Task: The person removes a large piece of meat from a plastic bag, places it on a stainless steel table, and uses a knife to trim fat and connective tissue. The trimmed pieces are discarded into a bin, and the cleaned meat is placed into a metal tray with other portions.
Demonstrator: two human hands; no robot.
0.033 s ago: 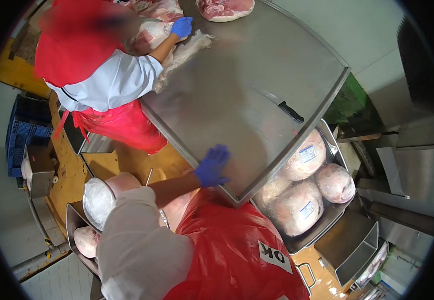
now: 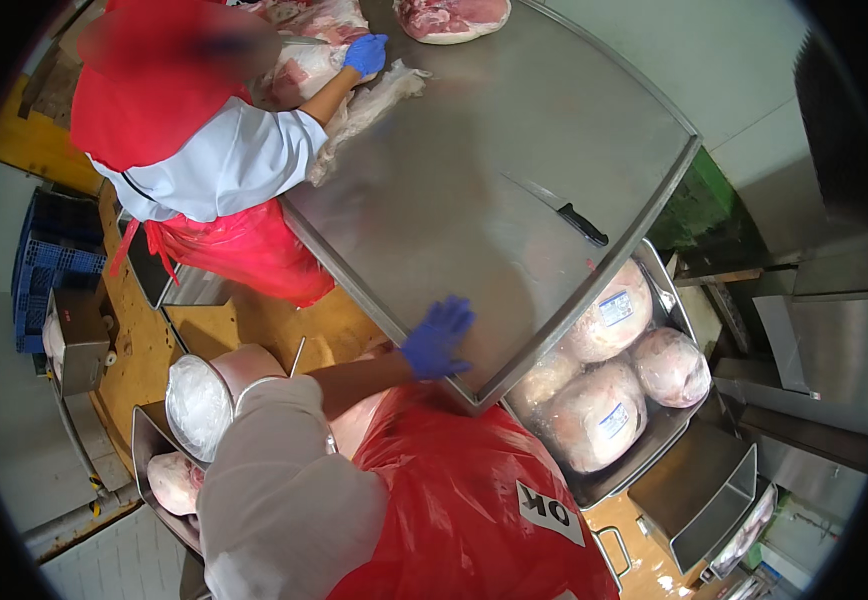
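Your blue-gloved left hand (image 2: 437,338) hasn't moved: its fingers lie spread flat, holding nothing, on the near edge of the bare stainless-steel table (image 2: 514,150). Your right hand is out of sight.

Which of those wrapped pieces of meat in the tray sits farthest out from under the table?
The wrapped piece at the tray's right end. It lies fully clear of the steel table, while the others sit beside or partly under the table's edge.
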